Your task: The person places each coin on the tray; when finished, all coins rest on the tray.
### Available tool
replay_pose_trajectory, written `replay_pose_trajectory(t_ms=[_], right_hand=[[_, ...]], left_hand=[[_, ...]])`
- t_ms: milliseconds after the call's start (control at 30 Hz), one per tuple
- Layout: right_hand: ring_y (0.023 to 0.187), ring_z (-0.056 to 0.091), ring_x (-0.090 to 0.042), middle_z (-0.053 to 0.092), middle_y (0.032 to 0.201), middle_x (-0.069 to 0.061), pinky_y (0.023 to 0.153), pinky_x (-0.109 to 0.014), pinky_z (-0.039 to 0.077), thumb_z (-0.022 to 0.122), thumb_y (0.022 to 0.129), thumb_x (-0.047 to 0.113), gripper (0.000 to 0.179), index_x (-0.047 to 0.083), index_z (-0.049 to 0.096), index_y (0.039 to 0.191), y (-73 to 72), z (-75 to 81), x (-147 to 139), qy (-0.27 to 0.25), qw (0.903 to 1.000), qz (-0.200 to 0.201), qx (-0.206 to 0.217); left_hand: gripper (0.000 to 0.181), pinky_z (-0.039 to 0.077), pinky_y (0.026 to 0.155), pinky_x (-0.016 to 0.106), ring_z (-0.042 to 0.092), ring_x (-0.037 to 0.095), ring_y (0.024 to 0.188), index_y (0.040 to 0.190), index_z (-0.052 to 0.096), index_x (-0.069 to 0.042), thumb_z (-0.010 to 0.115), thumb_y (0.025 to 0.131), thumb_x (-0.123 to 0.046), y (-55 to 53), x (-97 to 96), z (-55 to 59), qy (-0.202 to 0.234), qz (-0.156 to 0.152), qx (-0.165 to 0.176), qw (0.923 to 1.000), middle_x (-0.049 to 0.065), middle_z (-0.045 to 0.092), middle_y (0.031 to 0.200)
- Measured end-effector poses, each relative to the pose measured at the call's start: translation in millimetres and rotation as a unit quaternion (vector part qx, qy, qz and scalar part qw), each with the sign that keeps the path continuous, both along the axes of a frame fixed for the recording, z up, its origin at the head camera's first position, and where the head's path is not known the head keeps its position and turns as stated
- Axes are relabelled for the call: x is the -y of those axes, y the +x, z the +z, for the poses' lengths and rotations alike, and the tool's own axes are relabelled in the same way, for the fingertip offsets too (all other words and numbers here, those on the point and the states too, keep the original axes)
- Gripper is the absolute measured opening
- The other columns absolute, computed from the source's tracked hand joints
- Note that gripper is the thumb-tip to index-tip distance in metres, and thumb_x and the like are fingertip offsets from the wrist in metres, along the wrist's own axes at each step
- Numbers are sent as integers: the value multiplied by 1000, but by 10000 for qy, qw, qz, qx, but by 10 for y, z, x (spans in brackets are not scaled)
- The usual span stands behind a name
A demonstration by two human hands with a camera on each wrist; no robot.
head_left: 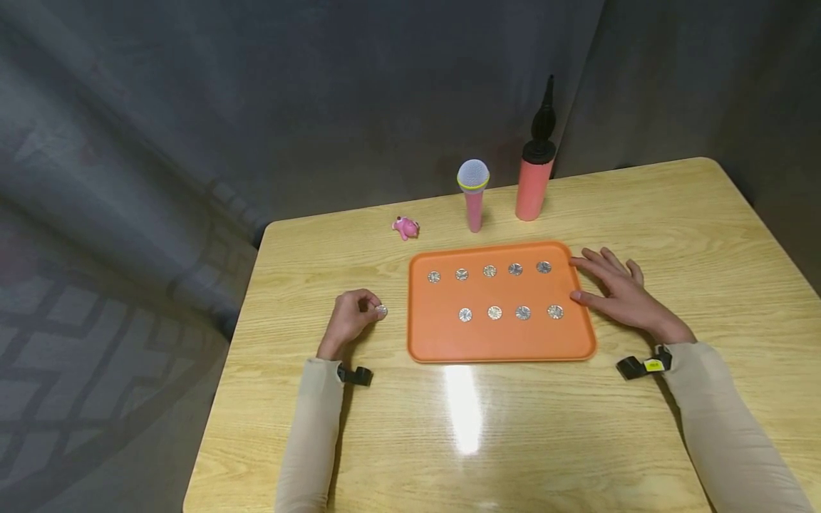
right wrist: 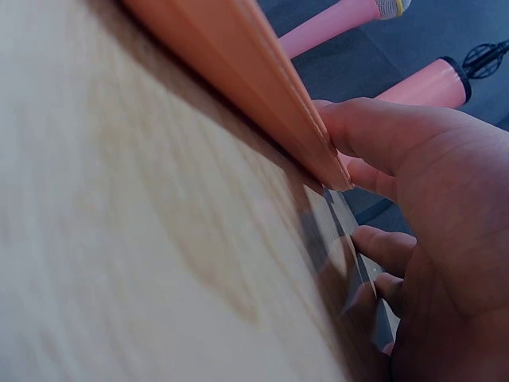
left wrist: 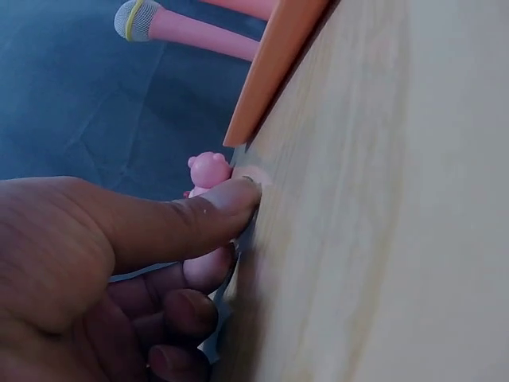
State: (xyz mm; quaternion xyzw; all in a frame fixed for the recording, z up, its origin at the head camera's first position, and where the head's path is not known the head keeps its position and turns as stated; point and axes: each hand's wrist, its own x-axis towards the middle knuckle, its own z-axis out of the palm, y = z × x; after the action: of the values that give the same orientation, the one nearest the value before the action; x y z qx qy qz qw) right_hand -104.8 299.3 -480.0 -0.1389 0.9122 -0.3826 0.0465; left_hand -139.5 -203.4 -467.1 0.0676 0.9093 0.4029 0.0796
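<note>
Left of the orange tray [head_left: 449, 342], my left hand [head_left: 351, 315] pinches a silver coin-like disc [head_left: 381, 311] between thumb and finger, low over the table. In the left wrist view the thumb [left wrist: 175, 227] hides nearly all of that disc. On the tray lie two rows of similar silver discs, a far row with one disc [head_left: 490, 271] at its middle and a near row with another disc [head_left: 494, 313]. My right hand [head_left: 618, 293] rests against the tray's right rim, its thumb and a finger touching the edge, the other fingers spread loosely.
Behind the tray a pink toy microphone [head_left: 474, 206] and a pink-red hand pump [head_left: 534, 189] with a black nozzle stand upright. A small pink animal figure [head_left: 406, 227] lies further left. A dark curtain [head_left: 385, 107] hangs beyond the wooden table [head_left: 545, 434].
</note>
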Motion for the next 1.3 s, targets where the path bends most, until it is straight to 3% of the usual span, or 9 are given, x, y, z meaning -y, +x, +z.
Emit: replay_pose_trajectory(t_ms=[267, 467, 667, 900, 1300], right_hand=[[154, 1, -49, 21, 163, -30, 115, -69, -14, 68, 94, 28, 67, 12, 40, 152, -11, -4, 3, -6, 10000, -21, 23], [154, -1, -49, 20, 163, -30, 116, -68, -16, 67, 94, 29, 67, 12, 39, 153, -25, -6, 0, -15, 10000, -3, 40], [154, -1, -50, 20, 163, -30, 115, -69, -15, 66, 95, 30, 67, 11, 39, 153, -6, -1, -2, 1, 10000, 33, 0], [153, -2, -52, 20, 162, -31, 114, -71, -16, 65, 96, 28, 66, 9, 38, 153, -1, 1, -2, -31, 9999, 93, -70], [153, -2, -51, 19, 162, -32, 113, -72, -16, 66, 95, 28, 66, 11, 38, 153, 6, -2, -14, -69, 10000, 62, -25]], left_hand=[[6, 46, 64, 18, 59, 10, 70, 87, 70, 1, 76, 84, 1, -1, 32, 8, 162, 18, -89, 9998, 15, 72, 84], [6, 49, 66, 18, 66, 13, 75, 92, 73, 2, 67, 90, 4, -12, 63, 17, 321, 149, 86, 9993, 18, 75, 90], [7, 46, 61, 19, 60, 12, 71, 91, 73, 1, 67, 90, 4, -12, 96, 40, 342, 424, 161, 9984, 18, 73, 89], [8, 43, 57, 19, 56, 12, 69, 93, 73, 5, 65, 91, 5, -30, 162, 66, 710, 614, 202, 9954, 20, 71, 88], [12, 40, 56, 18, 51, 11, 70, 96, 71, 8, 61, 89, 9, -71, 199, 187, 1025, 1080, 312, 9884, 12, 67, 86]])
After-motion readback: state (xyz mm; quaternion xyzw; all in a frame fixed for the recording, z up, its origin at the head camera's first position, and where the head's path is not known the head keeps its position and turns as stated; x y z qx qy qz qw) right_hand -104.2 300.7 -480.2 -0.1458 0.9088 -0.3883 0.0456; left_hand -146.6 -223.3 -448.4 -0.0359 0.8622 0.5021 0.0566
